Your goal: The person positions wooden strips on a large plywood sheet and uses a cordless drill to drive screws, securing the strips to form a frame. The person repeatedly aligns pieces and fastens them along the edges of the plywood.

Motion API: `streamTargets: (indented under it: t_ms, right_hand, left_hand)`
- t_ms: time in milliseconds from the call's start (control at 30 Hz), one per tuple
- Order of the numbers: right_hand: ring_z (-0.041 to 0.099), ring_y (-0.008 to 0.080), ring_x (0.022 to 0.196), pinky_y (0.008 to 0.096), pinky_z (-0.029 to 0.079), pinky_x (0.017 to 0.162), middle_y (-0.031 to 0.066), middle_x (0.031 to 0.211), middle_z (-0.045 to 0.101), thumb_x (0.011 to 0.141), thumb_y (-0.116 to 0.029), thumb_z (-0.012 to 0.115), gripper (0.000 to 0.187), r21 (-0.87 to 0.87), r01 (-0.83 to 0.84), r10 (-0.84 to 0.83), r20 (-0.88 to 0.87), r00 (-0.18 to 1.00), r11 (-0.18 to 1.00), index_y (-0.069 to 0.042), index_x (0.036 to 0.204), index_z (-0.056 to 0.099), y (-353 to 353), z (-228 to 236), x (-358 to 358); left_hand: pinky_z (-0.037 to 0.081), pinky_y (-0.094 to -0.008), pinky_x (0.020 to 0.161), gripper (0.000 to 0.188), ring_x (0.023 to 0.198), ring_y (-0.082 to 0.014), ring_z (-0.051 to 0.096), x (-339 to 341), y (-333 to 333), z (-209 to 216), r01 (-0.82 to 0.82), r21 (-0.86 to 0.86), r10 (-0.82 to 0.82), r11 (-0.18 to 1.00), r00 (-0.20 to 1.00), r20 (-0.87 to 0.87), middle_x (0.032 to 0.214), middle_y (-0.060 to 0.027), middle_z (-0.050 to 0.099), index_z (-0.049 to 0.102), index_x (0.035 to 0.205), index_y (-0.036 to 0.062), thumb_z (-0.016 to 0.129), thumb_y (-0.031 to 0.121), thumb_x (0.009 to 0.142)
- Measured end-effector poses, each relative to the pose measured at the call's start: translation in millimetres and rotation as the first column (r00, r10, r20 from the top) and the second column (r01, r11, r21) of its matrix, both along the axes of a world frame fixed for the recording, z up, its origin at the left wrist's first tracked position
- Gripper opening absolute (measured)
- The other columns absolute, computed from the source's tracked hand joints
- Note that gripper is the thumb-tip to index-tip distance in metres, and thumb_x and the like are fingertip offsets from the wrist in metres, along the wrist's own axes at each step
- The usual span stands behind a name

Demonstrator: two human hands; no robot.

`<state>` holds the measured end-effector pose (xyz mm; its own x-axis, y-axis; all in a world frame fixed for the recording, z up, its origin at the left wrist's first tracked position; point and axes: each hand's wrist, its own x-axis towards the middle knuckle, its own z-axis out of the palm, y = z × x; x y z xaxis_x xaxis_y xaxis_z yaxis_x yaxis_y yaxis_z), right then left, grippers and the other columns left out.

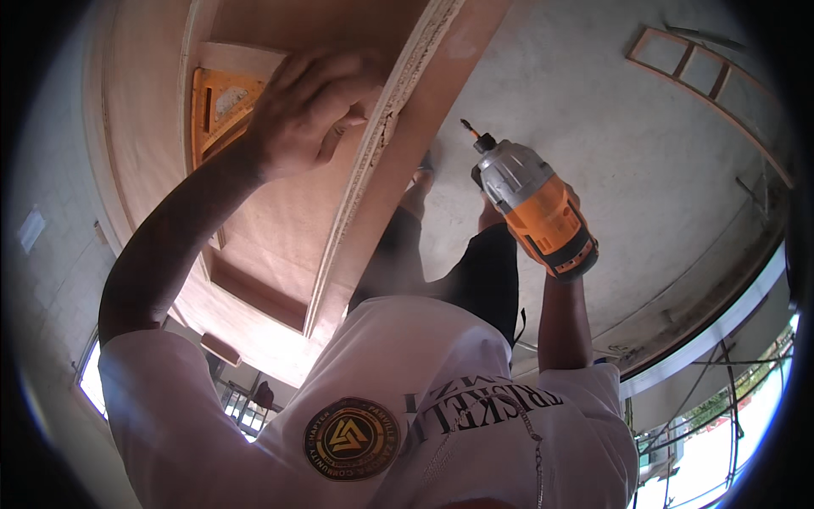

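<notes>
My right hand (493,215) grips a cordless impact driver (543,208) with an orange and black body and a grey metal head. Its bit (469,126) points up and left, apart from the wood; the driver hides most of that hand. On the left, my left hand (318,106) reaches into an open plywood cabinet (280,212), beside the raw edge of an upright panel (373,153). Its fingers are bent in toward the thumb near that edge. Whatever they pinch, if anything, is too small to make out. Behind the left wrist lies an orange triangular square (222,106).
A wooden frame with crosspieces (699,72) lies on the concrete floor (661,187) at the far right. The cabinet's long panel stands between my two hands. My legs (449,267) are below, next to the panel. Scaffold-like poles (721,399) show outside at the lower right.
</notes>
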<state>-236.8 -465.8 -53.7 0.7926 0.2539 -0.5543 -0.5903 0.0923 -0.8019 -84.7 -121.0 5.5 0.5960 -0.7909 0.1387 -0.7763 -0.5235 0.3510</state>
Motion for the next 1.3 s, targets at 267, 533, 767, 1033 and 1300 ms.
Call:
streamTargets:
  t_ms: [267, 533, 767, 1033, 1300]
  right_hand:
    - [0.066, 0.0191, 0.093, 0.035, 0.053, 0.083, 0.0097, 0.101, 0.07, 0.069, -0.016, 0.089, 0.057, -0.387, -0.055, 0.175, 0.282, 0.944, 0.92, -0.006, 0.122, 0.068, -60, 41, -42]
    - [0.069, 0.0144, 0.101, 0.0305, 0.055, 0.089, 0.007, 0.112, 0.073, 0.082, -0.003, 0.082, 0.047, -0.393, -0.106, 0.246, 0.326, 0.913, 0.914, 0.0, 0.126, 0.066, -65, 56, -51]
    - [0.07, 0.0157, 0.098, 0.0312, 0.055, 0.087, 0.009, 0.107, 0.074, 0.081, -0.004, 0.08, 0.043, -0.478, -0.196, 0.329, 0.212, 0.92, 0.856, 0.001, 0.121, 0.066, -65, 34, -75]
    - [0.071, 0.0164, 0.09, 0.0327, 0.056, 0.084, 0.0097, 0.1, 0.074, 0.082, -0.01, 0.079, 0.035, -0.418, -0.258, 0.354, 0.171, 0.919, 0.871, 0.002, 0.112, 0.066, -68, 43, -83]
    - [0.065, 0.0089, 0.083, 0.0258, 0.056, 0.069, 0.0009, 0.096, 0.067, 0.088, -0.005, 0.076, 0.027, 0.189, -0.091, 0.058, 0.175, 0.983, 0.978, -0.003, 0.112, 0.065, 2, 23, -38]
  left_hand:
    - [0.05, -0.044, 0.096, 0.03, 0.107, -0.0338, 0.063, -68, -26, 45, -0.574, -0.167, 0.544, 0.802, 0.816, -0.194, 0.117, -0.017, 0.065, 0.063, 0.12, 0.0051, 0.067, 0.015, 0.091]
    - [0.054, -0.0494, 0.078, 0.028, 0.095, -0.0381, 0.067, -99, -56, -20, -0.844, -0.024, 0.824, 0.535, 0.528, -0.203, 0.099, -0.016, 0.067, 0.061, 0.101, 0.0071, 0.07, 0.032, 0.093]
    - [0.055, -0.0508, 0.077, 0.028, 0.093, -0.0372, 0.068, -101, -46, -30, -0.843, -0.017, 0.835, 0.537, 0.535, -0.128, 0.097, -0.0153, 0.068, 0.061, 0.101, 0.0084, 0.063, 0.036, 0.097]
    - [0.054, -0.0513, 0.081, 0.031, 0.097, -0.042, 0.067, -100, -51, -29, -0.858, -0.071, 0.829, 0.508, 0.51, -0.229, 0.101, -0.0201, 0.068, 0.059, 0.103, 0.0051, 0.07, 0.032, 0.094]
    - [0.054, -0.0482, 0.082, 0.03, 0.097, -0.041, 0.068, -93, -53, -24, -0.879, 0.013, 0.852, 0.476, 0.457, -0.255, 0.104, -0.0198, 0.069, 0.058, 0.104, 0.0036, 0.074, 0.025, 0.09]
